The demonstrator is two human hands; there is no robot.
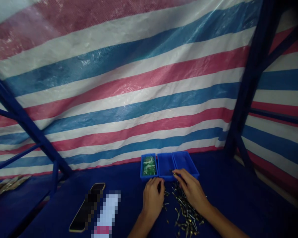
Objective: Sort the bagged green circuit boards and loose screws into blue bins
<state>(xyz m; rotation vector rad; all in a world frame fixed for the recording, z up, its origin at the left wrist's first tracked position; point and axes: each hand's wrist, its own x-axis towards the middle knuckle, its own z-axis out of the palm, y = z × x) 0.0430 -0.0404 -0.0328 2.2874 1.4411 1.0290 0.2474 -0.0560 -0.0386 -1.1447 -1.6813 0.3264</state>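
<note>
My right hand [192,190] reaches over the front edge of the middle blue bin [166,160], its thumb and forefinger pinching a small dark and brass-coloured metal part [174,174]. In front of the left blue bin [141,170] is my left hand [153,197], with fingers curled and thumb and forefinger together; whatever is between them is hidden. Green circuit boards [149,166] lie in that left bin. Under and beside my right hand spreads a loose pile of small metal parts [187,211] with thin shafts and brass-coloured ends, partly covered by the hand.
A third blue bin [186,162] stands at the right of the row. To the left, a phone [83,211] and a blurred white strip [108,211] lie on the dark blue surface [124,185]. Blue metal posts [248,79] and striped sheeting [129,99] enclose the place.
</note>
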